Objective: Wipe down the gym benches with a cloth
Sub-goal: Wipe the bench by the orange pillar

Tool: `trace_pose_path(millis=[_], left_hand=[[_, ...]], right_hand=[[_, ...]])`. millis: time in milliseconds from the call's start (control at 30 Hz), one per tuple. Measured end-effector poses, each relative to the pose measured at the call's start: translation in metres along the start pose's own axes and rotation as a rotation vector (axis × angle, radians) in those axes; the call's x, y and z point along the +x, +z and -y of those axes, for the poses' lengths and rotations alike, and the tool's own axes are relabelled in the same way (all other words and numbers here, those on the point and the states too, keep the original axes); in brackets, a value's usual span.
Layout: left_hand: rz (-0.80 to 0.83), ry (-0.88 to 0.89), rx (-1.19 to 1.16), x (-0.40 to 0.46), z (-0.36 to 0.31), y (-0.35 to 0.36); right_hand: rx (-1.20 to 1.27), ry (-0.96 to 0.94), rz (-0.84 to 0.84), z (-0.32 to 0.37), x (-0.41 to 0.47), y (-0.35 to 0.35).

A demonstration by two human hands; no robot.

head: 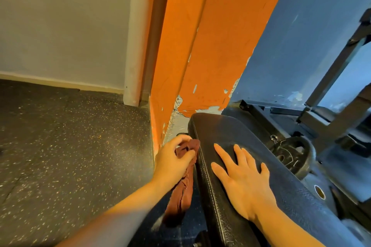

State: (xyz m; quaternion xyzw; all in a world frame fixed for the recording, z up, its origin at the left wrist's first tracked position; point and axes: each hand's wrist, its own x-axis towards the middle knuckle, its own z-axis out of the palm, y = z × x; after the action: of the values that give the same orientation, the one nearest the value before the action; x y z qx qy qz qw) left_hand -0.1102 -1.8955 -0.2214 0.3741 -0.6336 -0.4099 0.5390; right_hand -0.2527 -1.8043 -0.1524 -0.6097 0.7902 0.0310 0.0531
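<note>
Head view: mid-wipe, working the bench's left side edge. Left hand has fingers curled round a bunched reddish-brown cloth, its upper end pressed against the side of the black padded bench, the rest hanging down beside the pad. Right hand lies flat on the pad top, fingers straight and spread, holding nothing, probably bracing. Progress hard to judge: pad top shows a faint dusty sheen near the far end, so likely not finished; the far end and right side look still to do, and no other bench is in view. Orange wall with peeling paint stands just beside the bench's left edge, leaving a tight gap for the cloth hand. Weight plate and metal frame crowd the right side. Speckled rubber floor at left.
</note>
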Motion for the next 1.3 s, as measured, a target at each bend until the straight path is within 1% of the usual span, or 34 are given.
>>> trace_pose_path(millis=[167, 233, 333, 400, 433, 467, 533, 567, 667, 767, 833, 867, 933, 967, 1000, 1033, 1067, 1100, 1133, 1200, 1233, 1300], left_hand=[[-0.137, -0.111, 0.033, 0.017, -0.007, 0.016], [-0.133, -0.112, 0.058, 0.003, -0.010, 0.014], [-0.010, -0.064, -0.077, -0.038, -0.019, 0.001], [0.129, -0.089, -0.178, -0.057, -0.028, -0.010], [0.160, -0.104, -0.181, -0.058, -0.029, -0.015], [0.123, -0.114, -0.156, -0.052, -0.028, -0.018], [-0.065, -0.128, -0.075, -0.028, -0.022, -0.023], [-0.109, -0.139, -0.063, -0.016, -0.023, -0.022], [-0.025, -0.136, 0.013, -0.004, -0.027, 0.001], [-0.037, -0.114, 0.078, -0.023, -0.031, 0.012], [-0.045, -0.088, 0.004, -0.045, -0.031, 0.010], [-0.020, -0.095, -0.040, -0.056, -0.030, 0.009], [0.091, -0.139, -0.121, -0.076, -0.034, 0.005], [0.112, -0.164, -0.158, -0.077, -0.035, 0.003], [0.069, -0.173, -0.176, -0.071, -0.032, 0.001], [-0.011, -0.191, -0.160, -0.061, -0.028, -0.003], [-0.092, -0.206, -0.121, -0.049, -0.022, -0.005], [-0.127, -0.237, -0.087, -0.038, -0.021, -0.007], [-0.113, -0.260, -0.103, -0.031, -0.019, -0.005], [-0.008, -0.340, -0.189, -0.035, -0.020, 0.009], [0.005, -0.375, -0.187, -0.044, -0.022, 0.015], [-0.049, -0.353, -0.117, -0.065, -0.019, 0.021]], right_hand=[[0.001, -0.003, -0.013, -0.001, 0.000, 0.000], [0.005, -0.013, -0.026, -0.002, 0.001, 0.003], [0.004, -0.020, -0.036, -0.004, 0.003, 0.005], [-0.003, -0.024, -0.036, -0.004, 0.003, 0.004], [-0.002, -0.024, -0.034, -0.003, 0.003, 0.003], [-0.001, -0.021, -0.029, -0.003, 0.003, 0.002], [-0.004, -0.016, -0.011, -0.003, 0.002, 0.000], [-0.004, -0.013, -0.009, -0.002, 0.002, 0.000], [-0.016, -0.009, -0.016, -0.002, 0.003, 0.002], [-0.024, -0.009, -0.021, -0.003, 0.004, 0.002], [-0.038, -0.017, -0.024, -0.004, 0.005, 0.003], [-0.044, -0.021, -0.026, -0.004, 0.006, 0.003], [-0.040, -0.023, -0.035, -0.004, 0.007, 0.004], [-0.030, -0.022, -0.041, -0.005, 0.007, 0.004], [-0.022, -0.023, -0.046, -0.005, 0.007, 0.004], [-0.018, -0.024, -0.044, -0.005, 0.007, 0.004], [-0.019, -0.024, -0.041, -0.005, 0.006, 0.005], [-0.022, -0.024, -0.040, -0.006, 0.006, 0.005], [-0.026, -0.024, -0.043, -0.006, 0.006, 0.006], [-0.034, -0.025, -0.052, -0.006, 0.008, 0.006], [-0.035, -0.023, -0.056, -0.007, 0.009, 0.006], [-0.028, -0.019, -0.058, -0.007, 0.010, 0.005]])
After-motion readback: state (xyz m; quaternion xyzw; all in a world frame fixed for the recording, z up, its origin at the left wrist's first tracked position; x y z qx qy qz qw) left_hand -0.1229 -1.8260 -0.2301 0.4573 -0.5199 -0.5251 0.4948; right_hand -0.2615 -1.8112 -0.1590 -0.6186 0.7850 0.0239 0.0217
